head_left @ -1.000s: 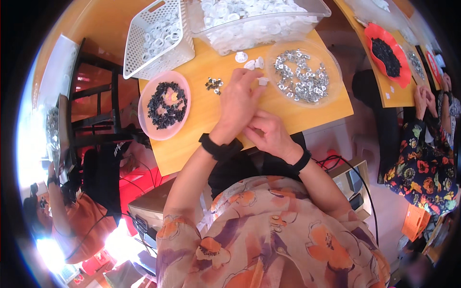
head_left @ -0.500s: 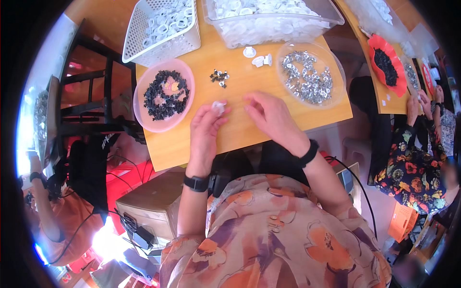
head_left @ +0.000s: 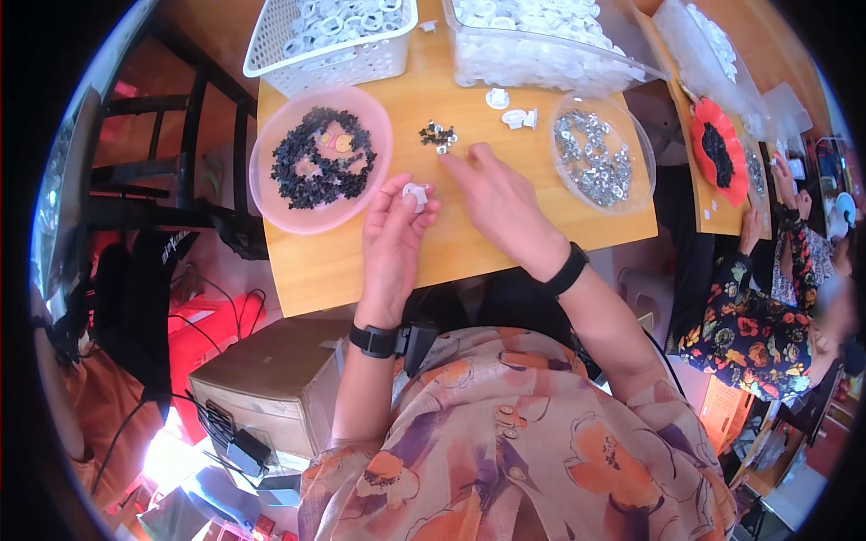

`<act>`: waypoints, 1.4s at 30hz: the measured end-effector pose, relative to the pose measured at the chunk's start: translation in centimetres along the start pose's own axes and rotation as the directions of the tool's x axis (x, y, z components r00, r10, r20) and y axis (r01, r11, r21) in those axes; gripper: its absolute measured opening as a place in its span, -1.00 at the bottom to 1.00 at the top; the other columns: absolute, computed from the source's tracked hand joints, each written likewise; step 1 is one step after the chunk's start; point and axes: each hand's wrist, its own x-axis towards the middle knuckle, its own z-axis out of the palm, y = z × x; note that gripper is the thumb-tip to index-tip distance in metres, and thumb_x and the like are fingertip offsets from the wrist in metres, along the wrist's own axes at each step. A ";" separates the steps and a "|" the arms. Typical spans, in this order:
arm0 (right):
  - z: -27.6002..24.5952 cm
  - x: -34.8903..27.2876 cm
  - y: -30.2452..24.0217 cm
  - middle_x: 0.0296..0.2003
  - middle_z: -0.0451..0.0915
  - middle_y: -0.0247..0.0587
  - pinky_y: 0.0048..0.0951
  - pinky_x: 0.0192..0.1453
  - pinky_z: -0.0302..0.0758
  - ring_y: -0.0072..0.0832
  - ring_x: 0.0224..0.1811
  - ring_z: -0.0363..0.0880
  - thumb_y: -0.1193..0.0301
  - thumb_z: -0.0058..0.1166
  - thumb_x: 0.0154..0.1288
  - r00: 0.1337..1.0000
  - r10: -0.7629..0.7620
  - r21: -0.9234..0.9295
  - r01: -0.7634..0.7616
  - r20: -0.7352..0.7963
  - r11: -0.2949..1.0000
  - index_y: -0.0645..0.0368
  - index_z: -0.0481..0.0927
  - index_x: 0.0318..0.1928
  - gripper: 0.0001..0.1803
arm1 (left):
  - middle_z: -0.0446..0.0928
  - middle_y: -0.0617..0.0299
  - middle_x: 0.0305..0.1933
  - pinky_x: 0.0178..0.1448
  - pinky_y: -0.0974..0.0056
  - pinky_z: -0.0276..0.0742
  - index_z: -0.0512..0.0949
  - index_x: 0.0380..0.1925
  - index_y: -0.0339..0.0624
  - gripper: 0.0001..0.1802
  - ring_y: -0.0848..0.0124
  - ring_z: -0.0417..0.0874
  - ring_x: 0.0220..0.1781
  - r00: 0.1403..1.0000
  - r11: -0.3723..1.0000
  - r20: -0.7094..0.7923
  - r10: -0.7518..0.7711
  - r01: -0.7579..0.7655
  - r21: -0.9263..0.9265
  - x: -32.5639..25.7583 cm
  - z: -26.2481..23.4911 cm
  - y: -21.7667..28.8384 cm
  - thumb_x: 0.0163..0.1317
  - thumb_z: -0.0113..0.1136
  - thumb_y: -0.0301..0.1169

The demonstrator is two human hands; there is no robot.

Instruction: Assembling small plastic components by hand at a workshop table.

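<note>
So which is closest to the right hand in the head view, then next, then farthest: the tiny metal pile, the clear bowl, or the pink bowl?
From the right hand:
1. Tiny metal pile, just past its fingertips.
2. Clear bowl of silver bits, to its right.
3. Pink bowl of black bits, far left, beyond the left hand.

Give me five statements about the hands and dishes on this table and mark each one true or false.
1. The left hand holds a small white part. True.
2. The right hand rests in the clear dish of metal parts. False: its fingertips reach toward a small pile of metal parts on the table.
3. The pink bowl holds dark pieces. True.
4. The white basket is empty. False: it holds white rings.
5. Both wrists wear dark bands. True.
</note>
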 end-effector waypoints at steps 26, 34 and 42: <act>0.0 -3.4 -0.1 -0.21 0.47 -0.16 -0.21 -0.28 0.52 -0.17 -0.31 0.58 0.48 0.08 0.16 0.995 0.089 0.066 -0.085 -0.054 0.994 0.06 0.59 -0.12 -0.76 | 0.54 0.26 -0.21 -0.25 0.51 0.39 0.49 -0.09 -0.19 -0.81 0.61 0.46 -0.37 0.993 0.932 -0.102 -0.054 0.087 0.352 -2.0 1.8 0.5 0.35 0.08 -0.38; 0.5 -3.4 -0.3 -0.36 0.47 -0.17 -0.31 -0.37 0.48 -0.31 -0.41 0.55 0.47 0.16 0.13 0.969 0.125 0.241 -0.072 -0.212 0.968 0.16 0.63 -0.36 -0.93 | 0.40 0.44 -0.49 -0.47 0.53 0.13 0.52 -0.23 -0.09 -0.80 0.67 0.30 -0.52 0.990 0.905 -0.132 -0.048 0.099 0.414 -2.6 2.3 0.2 0.42 -0.05 -0.27; -0.4 -4.2 -0.1 -0.21 0.51 -0.21 -0.54 -0.31 0.47 -0.54 -0.37 0.53 0.54 0.22 0.14 0.939 0.307 0.832 -0.044 -0.155 0.553 0.19 0.69 -0.26 -0.87 | 0.37 0.47 -0.50 -0.46 0.55 0.11 0.56 -0.23 -0.12 -0.83 0.67 0.26 -0.53 0.959 0.938 -0.053 -0.279 0.284 0.197 -3.0 4.4 0.3 0.35 0.11 -0.28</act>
